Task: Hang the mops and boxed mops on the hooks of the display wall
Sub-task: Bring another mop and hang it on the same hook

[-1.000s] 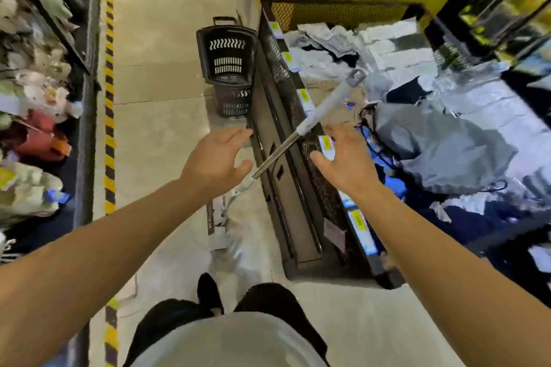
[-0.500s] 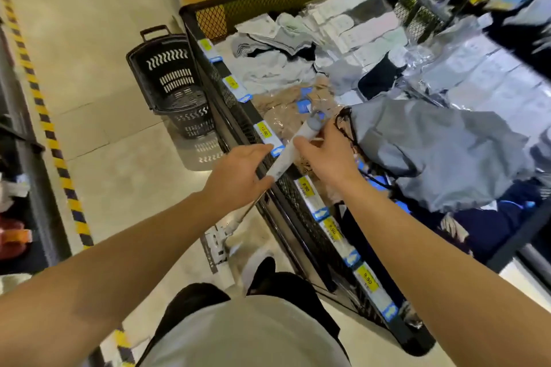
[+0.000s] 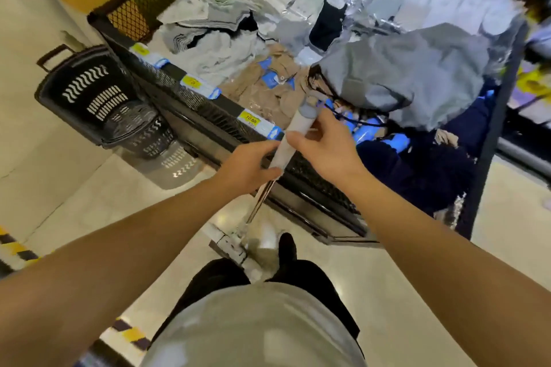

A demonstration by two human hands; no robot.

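A black mesh bin (image 3: 190, 101) of folded clothes fills the upper frame, a black basket (image 3: 98, 104) on the floor beside its left side. The mop (image 3: 293, 134) leans against the bin's front edge, head on the floor. The left hand (image 3: 247, 168) and right hand (image 3: 326, 152) both grip its white handle.

A pale glossy tiled floor (image 3: 74, 176) fills the left and bottom of the frame, with black-and-yellow hazard striping (image 3: 18, 247) at lower left. On it stand a black plastic shopping basket (image 3: 101, 98) at left (handle toward the upper left), a black mesh bin (image 3: 208, 116) heaped with folded clothing just right of it, and the mop head (image 3: 232, 243) at centre bottom.
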